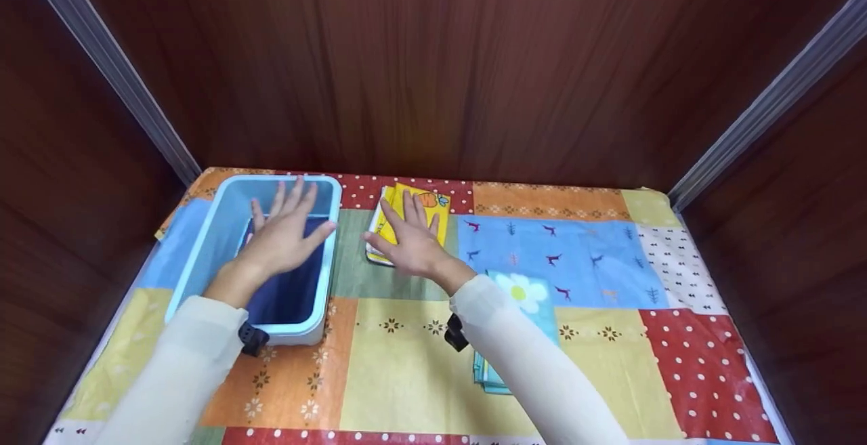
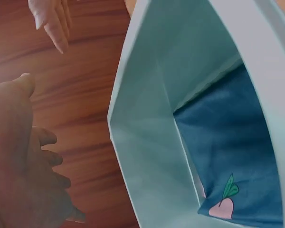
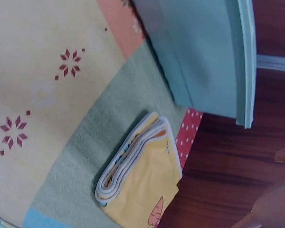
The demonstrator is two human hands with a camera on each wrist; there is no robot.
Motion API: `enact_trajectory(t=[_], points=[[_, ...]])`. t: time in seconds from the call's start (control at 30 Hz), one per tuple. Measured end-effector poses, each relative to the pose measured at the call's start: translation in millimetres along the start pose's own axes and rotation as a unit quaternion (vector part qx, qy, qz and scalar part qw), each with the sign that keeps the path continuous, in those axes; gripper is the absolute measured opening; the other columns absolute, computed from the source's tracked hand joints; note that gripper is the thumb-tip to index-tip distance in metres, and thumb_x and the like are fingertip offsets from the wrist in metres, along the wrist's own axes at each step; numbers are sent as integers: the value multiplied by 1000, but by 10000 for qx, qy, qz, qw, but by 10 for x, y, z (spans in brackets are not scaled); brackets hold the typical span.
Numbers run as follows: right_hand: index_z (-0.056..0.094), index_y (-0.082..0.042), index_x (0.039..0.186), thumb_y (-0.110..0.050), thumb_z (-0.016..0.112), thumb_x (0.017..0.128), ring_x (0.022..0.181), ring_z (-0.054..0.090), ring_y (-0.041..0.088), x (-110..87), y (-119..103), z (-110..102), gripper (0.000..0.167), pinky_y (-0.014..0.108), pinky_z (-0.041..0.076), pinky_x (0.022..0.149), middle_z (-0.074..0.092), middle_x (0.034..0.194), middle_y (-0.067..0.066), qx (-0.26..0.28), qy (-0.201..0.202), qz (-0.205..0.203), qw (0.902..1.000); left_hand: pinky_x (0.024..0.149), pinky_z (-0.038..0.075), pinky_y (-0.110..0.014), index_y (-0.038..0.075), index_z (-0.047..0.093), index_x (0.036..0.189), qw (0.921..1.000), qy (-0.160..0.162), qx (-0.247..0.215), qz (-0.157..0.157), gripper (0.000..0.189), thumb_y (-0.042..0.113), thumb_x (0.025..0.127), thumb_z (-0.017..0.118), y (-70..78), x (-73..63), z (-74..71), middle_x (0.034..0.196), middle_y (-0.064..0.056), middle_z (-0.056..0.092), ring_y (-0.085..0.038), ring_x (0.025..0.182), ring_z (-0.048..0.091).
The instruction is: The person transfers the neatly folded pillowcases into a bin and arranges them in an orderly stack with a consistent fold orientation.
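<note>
My left hand (image 1: 281, 235) is over the light blue bin (image 1: 326, 279) at the left, its fingers spread and holding nothing. Inside the bin lies a dark blue cloth (image 2: 223, 137) with a pink radish print, partly hidden by that hand in the head view. My right hand (image 1: 413, 245), fingers likewise spread, hovers over a folded yellow cloth (image 1: 439, 209) printed with a carrot. In the right wrist view, the stacked layers of this yellow cloth (image 3: 145, 175) show on the table beside the bin.
A folded teal cloth (image 1: 535, 309) with a white flower lies partly under my right forearm. Patchwork fabric (image 1: 406, 364) covers the table. Dark wood-grain panels (image 1: 433, 66) enclose the back and both sides, with metal strips (image 1: 772, 99) at the corners.
</note>
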State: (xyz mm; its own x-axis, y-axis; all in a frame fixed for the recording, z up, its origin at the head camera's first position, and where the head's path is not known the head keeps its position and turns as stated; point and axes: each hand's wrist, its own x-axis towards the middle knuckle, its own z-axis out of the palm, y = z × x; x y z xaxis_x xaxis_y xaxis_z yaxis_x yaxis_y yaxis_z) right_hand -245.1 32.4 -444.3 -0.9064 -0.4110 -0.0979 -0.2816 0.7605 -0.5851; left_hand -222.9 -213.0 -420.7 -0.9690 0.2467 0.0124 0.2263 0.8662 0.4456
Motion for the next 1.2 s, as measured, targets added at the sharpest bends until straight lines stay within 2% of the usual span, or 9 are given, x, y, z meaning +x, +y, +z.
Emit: enact_trajectory(t=[0.17,0.33,0.5,0.73,0.9,1.1,1.2], points=[[16,-23,165,-58,43,102,155,-14,32,32,83,-68,78,64,-12,118,-8,171,15,-127,131,40,9998,114,-15,-70,4,13,163,9999,-116,12,66,83,55,104,43,54,62,58,169,-19,-1,-44,153,-9],[16,-24,165,-60,43,101,156,-12,32,52,163,-142,78,63,-9,119,-8,171,13,-207,249,249,9992,116,-14,-67,7,13,164,9996,-250,75,51,83,56,103,44,152,151,85,170,-17,-1,-43,154,-7],[15,-23,165,-60,42,102,156,-12,32,79,253,-203,78,63,-9,120,-8,171,13,-229,336,411,9983,117,-14,-64,10,10,164,9994,-334,-5,76,85,57,103,44,266,284,101,170,-16,-2,-39,155,-11],[13,-21,165,-59,42,102,155,-14,32,127,369,-325,79,62,-13,119,-10,170,14,-301,492,645,9963,120,-12,-61,12,10,165,9992,-345,-187,1,80,51,104,46,394,480,143,171,-14,-2,-37,155,-11],[13,-19,165,-57,43,102,155,-15,34,139,465,-384,79,62,-12,119,-11,170,16,-155,575,755,9954,122,-11,-56,12,11,165,9989,-367,-262,-107,80,52,104,44,482,620,181,171,-12,0,-35,156,-9],[13,-15,165,-56,43,103,155,-15,35,154,588,-358,80,57,-8,122,-12,169,18,30,581,851,9947,124,-5,-54,9,12,164,9988,-325,-338,-143,79,51,105,43,580,760,261,171,-13,2,-36,156,-6],[11,-17,165,-56,43,103,155,-16,35,155,654,-338,80,56,-3,123,-14,169,17,149,525,1011,9934,124,-3,-53,7,13,164,9985,-325,-408,-167,79,50,105,44,632,820,312,171,-14,3,-37,156,-4]])
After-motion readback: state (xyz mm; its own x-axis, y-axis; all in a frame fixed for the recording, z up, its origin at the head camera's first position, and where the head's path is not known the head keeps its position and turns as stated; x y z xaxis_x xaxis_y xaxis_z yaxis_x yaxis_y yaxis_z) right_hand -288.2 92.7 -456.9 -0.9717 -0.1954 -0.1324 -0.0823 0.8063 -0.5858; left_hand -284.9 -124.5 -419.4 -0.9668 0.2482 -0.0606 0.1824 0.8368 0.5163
